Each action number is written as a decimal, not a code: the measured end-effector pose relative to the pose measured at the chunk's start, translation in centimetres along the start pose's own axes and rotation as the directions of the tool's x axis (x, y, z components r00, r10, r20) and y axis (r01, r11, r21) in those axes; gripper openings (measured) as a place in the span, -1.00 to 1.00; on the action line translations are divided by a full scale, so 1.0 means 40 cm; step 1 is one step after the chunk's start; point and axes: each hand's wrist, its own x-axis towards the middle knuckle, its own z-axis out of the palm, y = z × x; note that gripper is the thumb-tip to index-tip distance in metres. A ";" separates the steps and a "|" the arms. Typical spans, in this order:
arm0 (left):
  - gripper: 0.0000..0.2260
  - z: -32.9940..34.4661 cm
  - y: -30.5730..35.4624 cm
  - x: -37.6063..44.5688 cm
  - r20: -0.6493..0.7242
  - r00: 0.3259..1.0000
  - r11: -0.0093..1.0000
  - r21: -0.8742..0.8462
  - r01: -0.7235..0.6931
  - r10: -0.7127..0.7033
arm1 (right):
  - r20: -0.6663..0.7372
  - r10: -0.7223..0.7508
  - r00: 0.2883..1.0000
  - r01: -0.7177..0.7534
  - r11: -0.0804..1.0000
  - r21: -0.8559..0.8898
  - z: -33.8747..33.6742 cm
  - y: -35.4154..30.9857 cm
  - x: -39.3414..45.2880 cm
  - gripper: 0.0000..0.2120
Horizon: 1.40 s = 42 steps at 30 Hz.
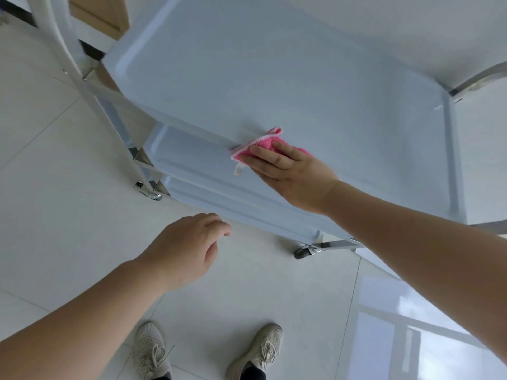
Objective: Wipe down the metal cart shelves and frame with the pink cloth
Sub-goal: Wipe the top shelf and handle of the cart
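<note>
The floor (55, 187) is made of large pale tiles, almost white, with thin grey lines between them. The tiles are glossy. At the lower right the floor shows a bright reflection (397, 325) with darker bars across it, like the frame of a window, so daylight comes from that side. The light in the room is soft and even, without hard shadows. At the top a plain white wall (356, 28) fills the upper right part. At the upper left there is a wooden panel (101, 15), light brown, and below it a dark strip (92, 49) runs along the base of the wall.
</note>
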 end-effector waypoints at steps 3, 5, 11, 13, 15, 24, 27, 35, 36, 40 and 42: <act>-0.77 0.017 0.040 0.041 0.013 1.000 1.000 0.010 -0.022 0.021 | -0.019 0.016 1.000 -0.016 1.000 0.018 0.019 0.003 -0.085 -0.54; -0.76 0.028 0.066 0.068 0.017 0.999 0.999 0.017 -0.037 0.037 | -0.032 0.036 0.999 -0.035 0.999 0.032 0.034 0.003 -0.140 -0.54; -0.76 0.067 0.147 0.153 0.054 0.994 0.994 0.047 -0.099 0.096 | -0.007 0.067 0.998 -0.066 0.997 0.050 0.084 0.003 -0.317 -0.56; -0.77 0.083 0.176 0.177 0.066 0.991 0.991 0.058 -0.120 0.117 | 0.009 0.074 0.997 -0.074 0.996 0.041 0.099 0.003 -0.386 -0.56; -0.77 0.099 0.206 0.200 0.087 0.985 0.986 0.066 -0.152 0.146 | 0.033 0.080 0.996 -0.082 0.996 0.036 0.109 0.002 -0.457 -0.54; -0.75 0.143 0.339 0.300 0.148 0.957 0.962 0.077 -0.261 0.248 | 0.154 0.149 0.977 -0.169 0.978 0.125 0.113 0.005 -0.759 -0.49; -0.75 0.138 0.388 0.338 0.138 0.949 0.954 0.066 -0.293 0.282 | 0.222 0.179 0.959 -0.216 0.963 0.158 0.094 0.002 -0.835 -0.51; -0.81 0.102 0.556 0.448 0.027 0.955 0.955 -0.042 -0.294 0.295 | 0.141 0.304 0.942 -0.335 0.829 0.448 -0.015 0.018 -0.800 -0.64; -0.82 0.096 0.582 0.463 0.018 0.965 0.962 -0.088 -0.258 0.261 | 0.128 0.343 0.931 -0.359 0.784 0.506 -0.042 0.022 -0.797 -0.62; -0.76 0.059 0.702 0.517 0.042 0.999 0.948 -0.318 0.024 -0.011 | 0.094 0.433 0.896 -0.398 0.692 0.602 -0.158 0.076 -0.804 -0.77; -0.76 0.021 0.763 0.530 0.158 0.981 0.892 -0.420 0.167 -0.110 | 0.057 0.475 0.878 -0.408 0.681 0.608 -0.224 0.113 -0.812 -0.77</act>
